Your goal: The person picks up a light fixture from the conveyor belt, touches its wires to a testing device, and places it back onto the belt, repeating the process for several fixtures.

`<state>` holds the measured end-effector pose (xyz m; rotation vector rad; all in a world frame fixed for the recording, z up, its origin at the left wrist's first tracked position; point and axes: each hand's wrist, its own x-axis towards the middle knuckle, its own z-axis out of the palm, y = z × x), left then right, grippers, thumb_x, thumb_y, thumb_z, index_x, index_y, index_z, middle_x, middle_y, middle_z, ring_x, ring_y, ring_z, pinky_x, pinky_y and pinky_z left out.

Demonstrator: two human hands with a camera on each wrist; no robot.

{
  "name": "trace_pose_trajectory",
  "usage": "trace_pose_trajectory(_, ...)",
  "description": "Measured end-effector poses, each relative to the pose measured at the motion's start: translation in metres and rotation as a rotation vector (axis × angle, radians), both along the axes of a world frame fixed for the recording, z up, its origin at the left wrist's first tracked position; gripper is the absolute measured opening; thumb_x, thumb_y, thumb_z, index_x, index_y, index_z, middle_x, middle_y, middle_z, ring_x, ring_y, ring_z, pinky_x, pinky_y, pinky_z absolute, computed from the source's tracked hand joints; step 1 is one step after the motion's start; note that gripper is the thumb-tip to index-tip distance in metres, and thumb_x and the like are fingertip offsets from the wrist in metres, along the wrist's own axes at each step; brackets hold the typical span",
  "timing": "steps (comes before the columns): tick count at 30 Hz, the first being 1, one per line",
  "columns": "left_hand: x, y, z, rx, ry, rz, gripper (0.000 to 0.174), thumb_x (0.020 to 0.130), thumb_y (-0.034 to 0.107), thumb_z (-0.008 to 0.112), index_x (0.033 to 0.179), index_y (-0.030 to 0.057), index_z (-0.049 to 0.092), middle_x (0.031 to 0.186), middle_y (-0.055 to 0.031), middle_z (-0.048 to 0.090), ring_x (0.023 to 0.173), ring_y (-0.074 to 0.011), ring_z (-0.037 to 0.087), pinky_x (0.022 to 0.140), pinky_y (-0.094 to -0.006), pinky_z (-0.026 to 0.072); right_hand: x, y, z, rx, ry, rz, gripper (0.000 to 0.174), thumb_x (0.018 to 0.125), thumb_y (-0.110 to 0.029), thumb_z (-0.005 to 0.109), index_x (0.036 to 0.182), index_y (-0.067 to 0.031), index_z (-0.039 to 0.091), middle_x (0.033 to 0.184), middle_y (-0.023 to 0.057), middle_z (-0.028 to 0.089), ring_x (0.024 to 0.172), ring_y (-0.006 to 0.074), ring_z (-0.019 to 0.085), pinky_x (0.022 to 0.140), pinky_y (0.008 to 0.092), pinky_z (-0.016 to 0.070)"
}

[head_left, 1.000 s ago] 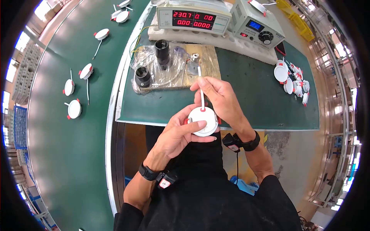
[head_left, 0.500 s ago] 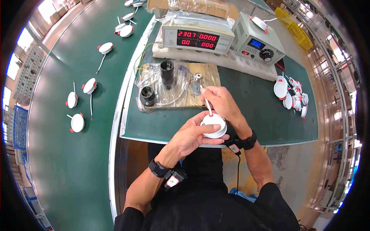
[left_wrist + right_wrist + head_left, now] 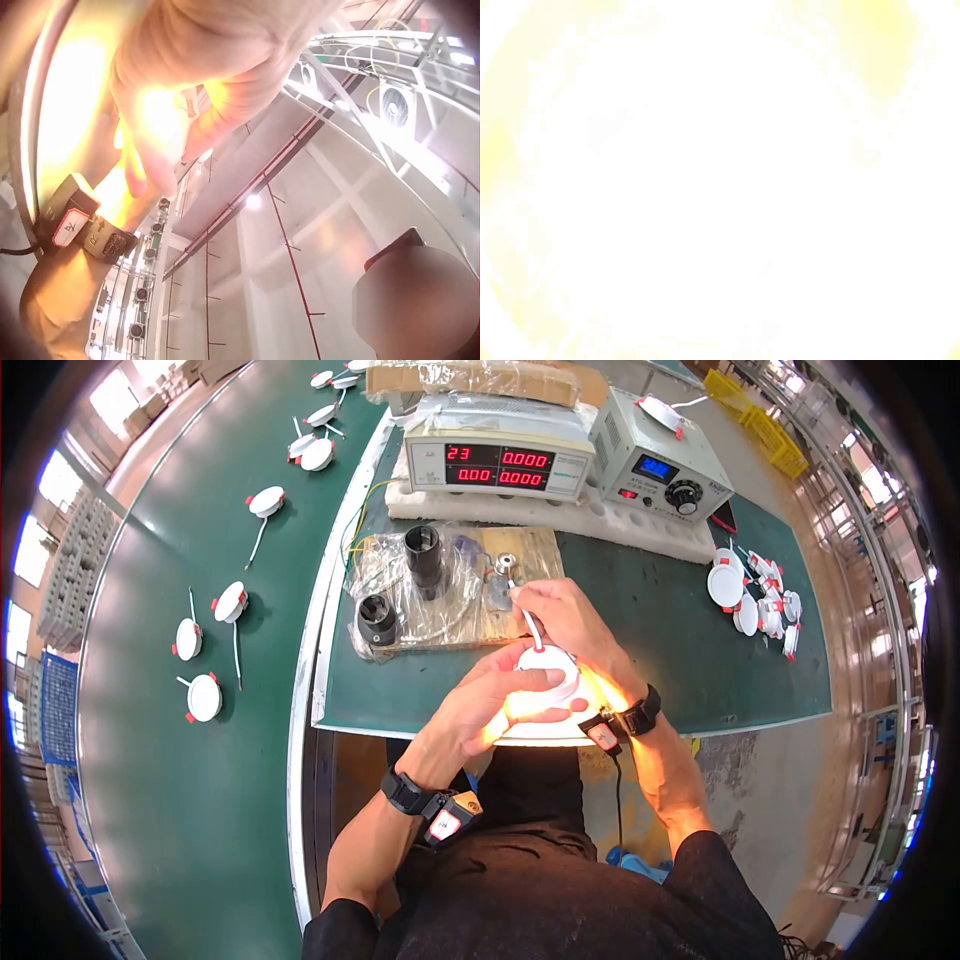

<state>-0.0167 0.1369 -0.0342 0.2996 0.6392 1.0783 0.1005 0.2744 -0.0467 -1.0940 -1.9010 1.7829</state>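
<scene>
L hand (image 3: 490, 698) holds a round white lamp (image 3: 543, 661), thumb laid across its near-side face & fingers under the rim; R hand (image 3: 572, 622) pinches the lamp's white cable (image 3: 531, 624) btwn thumb & fingers near its far end. Lamp sits over the tabletop (image 3: 660, 650) front edge, close to the person's body. Big diff vs. 0.5 s ago: it was dark then, now it's lit, w/ warm glow spilling over both hands & R forearm; R wrist cam is almost fully washed out. Cable end points at a small metal contact (image 3: 506, 563) on the wooden board (image 3: 537, 552); can't tell if they touch. Same board has two black sockets (image 3: 423, 557) to the L, w/ clear plastic film. Behind: the meter (image 3: 500, 468), top-L digits now just "23" vs. 230.7 earlier, & a grey box w/ dial (image 3: 662, 468), one lamp on top. More lamps lie piled R, others spread on the long green surface (image 3: 170, 810) far L.
</scene>
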Motion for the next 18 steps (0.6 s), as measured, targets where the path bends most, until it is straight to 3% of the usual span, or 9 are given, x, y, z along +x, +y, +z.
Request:
trace_pose_trajectory(12,0.0,0.003,0.004,0.007,0.002,-0.011,0.04,0.095,0.006,0.065,0.132,0.0003,0.051,0.123,-0.017,0.065,0.111,-0.036,0.069,0.086,-0.0321,0.0619,0.002,0.003,-0.004,0.067,-0.009,-0.005,0.032,0.092,-0.024,0.057,0.074,0.0029,0.06,0.059,0.0053,0.054,0.055,0.0137,0.051,0.053,0.0339,0.0404)
trace_pose_trajectory(15,0.002,0.003,0.004,-0.021,0.025,-0.006,0.041,0.095,0.007,0.065,0.132,-0.0003,0.052,0.122,-0.0168,0.065,0.11,-0.0355,0.07,0.085,-0.0316,0.0623,0.001,0.0,-0.002,0.068,-0.022,-0.03,0.033,0.097,-0.024,0.057,0.073,-0.0021,0.062,0.058,-0.0021,0.049,0.051,0.0065,0.044,0.049,0.0266,0.0337)
trace_pose_trajectory(18,0.004,0.006,0.002,-0.043,0.05,-0.011,0.039,0.094,0.008,0.066,0.13,0.0007,0.053,0.122,-0.0157,0.066,0.106,-0.0344,0.072,0.082,-0.0304,0.0626,0.0,-0.001,-0.004,0.023,-0.007,-0.045,0.034,0.097,-0.026,0.057,0.073,-0.0028,0.062,0.058,-0.0022,0.049,0.051,0.0064,0.043,0.049,0.027,0.0329)
